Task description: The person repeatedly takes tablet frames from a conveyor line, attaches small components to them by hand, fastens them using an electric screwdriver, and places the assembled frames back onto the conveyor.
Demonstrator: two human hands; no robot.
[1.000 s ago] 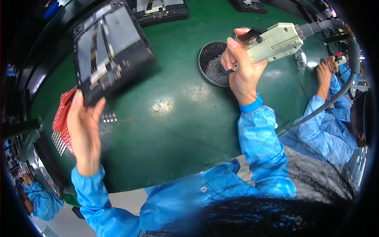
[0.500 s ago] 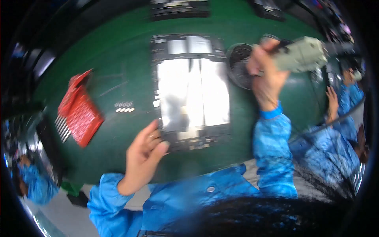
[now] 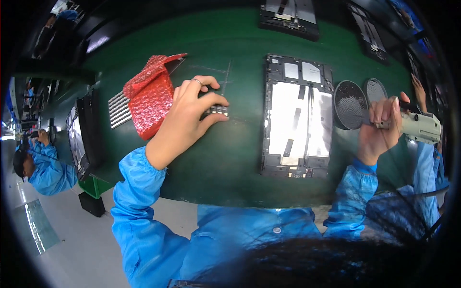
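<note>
My left hand, with a ring on one finger, reaches over the mat left of the middle. Its thumb and forefinger close round a small cluster of metal parts from both sides. Right of it an opened tablet lies flat, showing silver battery panels and a dark frame. My right hand is wrapped round a pale, black-trimmed electric screwdriver, held beside the round dishes. Its tip is hidden by my fingers.
A red bubble-wrap pouch lies on a tray of small parts at left. Two round dishes, a near one and a far one, hold tiny pieces. More opened tablets lie at the far edge. Co-workers sit on both sides.
My left hand has left the tablet's lower left corner and moved left to the small metal parts. My right hand has lowered with the screwdriver. The whole view has shifted, with the tablet now further right.
</note>
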